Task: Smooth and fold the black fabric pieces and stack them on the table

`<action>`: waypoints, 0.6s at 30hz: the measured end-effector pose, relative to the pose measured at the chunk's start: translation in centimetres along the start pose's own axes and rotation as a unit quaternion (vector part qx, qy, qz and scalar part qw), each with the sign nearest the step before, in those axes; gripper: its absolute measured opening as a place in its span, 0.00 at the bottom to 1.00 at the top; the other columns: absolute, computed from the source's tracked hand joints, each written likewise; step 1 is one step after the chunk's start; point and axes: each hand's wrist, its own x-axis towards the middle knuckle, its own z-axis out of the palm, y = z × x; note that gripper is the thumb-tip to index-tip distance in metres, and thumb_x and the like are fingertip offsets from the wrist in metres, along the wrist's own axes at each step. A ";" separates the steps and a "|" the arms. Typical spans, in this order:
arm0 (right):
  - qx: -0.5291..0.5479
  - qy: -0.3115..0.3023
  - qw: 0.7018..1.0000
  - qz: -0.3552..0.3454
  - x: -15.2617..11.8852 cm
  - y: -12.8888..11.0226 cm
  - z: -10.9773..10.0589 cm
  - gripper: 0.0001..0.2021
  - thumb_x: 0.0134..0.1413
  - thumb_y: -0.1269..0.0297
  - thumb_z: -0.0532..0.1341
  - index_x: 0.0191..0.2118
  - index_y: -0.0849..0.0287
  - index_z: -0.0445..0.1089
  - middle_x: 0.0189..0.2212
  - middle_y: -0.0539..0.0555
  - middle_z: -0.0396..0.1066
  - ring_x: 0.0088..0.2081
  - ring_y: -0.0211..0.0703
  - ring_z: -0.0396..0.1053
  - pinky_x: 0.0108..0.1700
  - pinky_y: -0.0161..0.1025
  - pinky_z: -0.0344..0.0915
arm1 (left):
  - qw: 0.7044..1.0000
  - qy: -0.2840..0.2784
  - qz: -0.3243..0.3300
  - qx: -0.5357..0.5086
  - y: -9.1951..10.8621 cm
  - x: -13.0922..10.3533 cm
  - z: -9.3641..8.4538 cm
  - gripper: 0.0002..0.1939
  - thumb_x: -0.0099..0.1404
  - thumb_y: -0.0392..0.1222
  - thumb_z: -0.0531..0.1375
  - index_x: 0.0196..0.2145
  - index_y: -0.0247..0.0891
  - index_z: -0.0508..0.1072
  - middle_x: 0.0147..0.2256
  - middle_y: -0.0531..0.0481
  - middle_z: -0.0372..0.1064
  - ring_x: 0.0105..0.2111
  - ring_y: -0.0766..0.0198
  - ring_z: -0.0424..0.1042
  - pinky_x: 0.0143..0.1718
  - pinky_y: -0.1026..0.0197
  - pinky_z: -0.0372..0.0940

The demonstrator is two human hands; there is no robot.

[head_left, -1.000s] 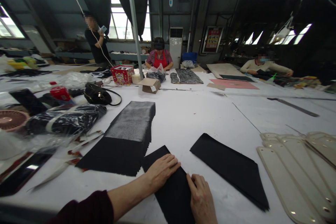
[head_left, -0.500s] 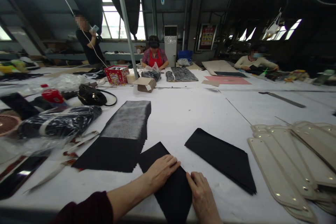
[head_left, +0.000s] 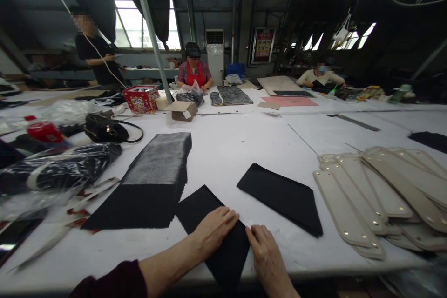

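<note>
A black sheet of fabric or leather-like material (head_left: 228, 258) lies slantwise before me, its near corner at the table's front edge. Across its upper part rests my left hand (head_left: 218, 228), open, fingers laid flat along the right-hand edge. My right hand (head_left: 267, 253) is closed at that same edge, fingers curled and thumb side against the material; the exact pinch is partly hidden. To the left spreads a fanned stack of black pieces (head_left: 139, 205) with a greyish far section. On the right lies a neater stack of black pieces (head_left: 279, 195).
Beige panels with metal studs (head_left: 363, 209) are piled at right. Left are a plastic-wrapped black bundle (head_left: 66, 165), a black handbag (head_left: 104, 128) and a red bottle (head_left: 45, 130). A metal ruler-like strip (head_left: 356, 122) lies farther back. Several people are across the white table (head_left: 216, 149).
My view has turned slightly right, so the surroundings sit farther left. Both hands stay at the black sheet's edge with little movement. The standing person has lowered a raised hand.
</note>
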 end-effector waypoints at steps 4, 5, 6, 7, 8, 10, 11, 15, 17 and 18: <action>-0.010 -0.007 1.000 0.016 -0.9 0.0 -0.6 0.20 0.56 0.81 0.49 0.52 0.62 0.64 0.38 0.57 0.65 0.38 0.46 0.62 0.40 0.44 0.61 | 1.000 -0.009 -0.007 0.005 1.0 0.0 0.0 0.28 0.67 0.35 0.53 0.62 0.50 0.54 0.49 0.45 0.62 0.48 0.55 0.62 0.51 0.53 0.60; -0.012 -0.006 1.000 0.022 -1.1 0.0 -0.7 0.20 0.56 0.81 0.49 0.53 0.62 0.64 0.38 0.57 0.66 0.39 0.46 0.62 0.40 0.44 0.61 | 1.000 -0.007 -0.007 0.010 1.3 -0.1 -0.1 0.28 0.67 0.35 0.54 0.62 0.52 0.53 0.49 0.45 0.62 0.49 0.53 0.62 0.51 0.51 0.59; -0.014 -0.003 1.000 0.028 -1.3 0.0 -0.9 0.20 0.56 0.80 0.50 0.53 0.62 0.64 0.39 0.57 0.66 0.40 0.46 0.62 0.41 0.44 0.61 | 1.000 -0.006 -0.008 0.013 1.4 -0.1 -0.1 0.29 0.67 0.36 0.54 0.62 0.52 0.53 0.49 0.44 0.61 0.49 0.53 0.61 0.52 0.50 0.59; -0.016 0.000 0.999 0.036 -1.5 0.0 -1.0 0.21 0.55 0.80 0.50 0.53 0.61 0.64 0.40 0.57 0.66 0.41 0.46 0.62 0.41 0.44 0.60 | 1.000 -0.003 -0.008 0.015 1.5 -0.1 -0.2 0.29 0.67 0.36 0.54 0.62 0.52 0.53 0.49 0.44 0.61 0.49 0.52 0.61 0.52 0.50 0.58; -0.017 0.001 0.999 0.043 -1.7 -0.1 -1.2 0.21 0.55 0.80 0.50 0.53 0.60 0.65 0.41 0.57 0.67 0.42 0.46 0.63 0.42 0.44 0.60 | 1.000 -0.002 -0.004 0.012 1.4 -0.2 -0.3 0.28 0.67 0.36 0.54 0.62 0.51 0.54 0.49 0.44 0.61 0.49 0.52 0.61 0.53 0.49 0.57; -0.014 0.001 0.998 0.061 -1.8 -0.2 -1.3 0.21 0.56 0.80 0.50 0.53 0.58 0.65 0.43 0.56 0.67 0.43 0.46 0.63 0.43 0.43 0.60 | 1.000 -0.001 0.012 -0.002 0.5 -0.4 -0.5 0.28 0.67 0.35 0.54 0.62 0.49 0.55 0.50 0.44 0.62 0.51 0.53 0.61 0.55 0.49 0.54; -0.010 0.001 0.998 0.068 -1.8 -0.3 -1.4 0.22 0.56 0.79 0.50 0.53 0.57 0.65 0.43 0.56 0.67 0.43 0.45 0.63 0.43 0.43 0.59 | 1.000 -0.003 0.018 -0.009 -0.3 -0.6 -0.6 0.28 0.66 0.34 0.54 0.62 0.49 0.56 0.51 0.45 0.62 0.52 0.54 0.60 0.57 0.49 0.53; 0.011 0.023 0.997 0.078 -2.0 -0.5 -0.9 0.23 0.55 0.80 0.48 0.53 0.56 0.66 0.43 0.56 0.68 0.43 0.45 0.63 0.44 0.43 0.58 | 1.000 -0.012 -0.025 -0.012 -4.6 -1.6 -1.1 0.32 0.59 0.26 0.53 0.60 0.44 0.60 0.54 0.45 0.62 0.54 0.56 0.60 0.58 0.51 0.52; 0.014 0.039 0.996 0.079 -2.2 -0.3 -0.6 0.24 0.54 0.81 0.48 0.53 0.55 0.66 0.42 0.56 0.68 0.43 0.45 0.63 0.43 0.43 0.58 | 0.998 -0.003 -0.067 -0.007 -6.4 -2.0 -1.2 0.30 0.60 0.25 0.52 0.58 0.45 0.63 0.53 0.46 0.63 0.53 0.57 0.63 0.58 0.50 0.52; 0.011 0.044 0.996 0.079 -2.2 -0.1 -0.5 0.24 0.53 0.81 0.48 0.53 0.55 0.66 0.42 0.56 0.68 0.42 0.45 0.63 0.42 0.43 0.58 | 0.996 0.005 -0.084 -0.008 -7.0 -2.0 -1.3 0.27 0.61 0.26 0.52 0.56 0.45 0.65 0.52 0.46 0.64 0.52 0.57 0.64 0.58 0.49 0.51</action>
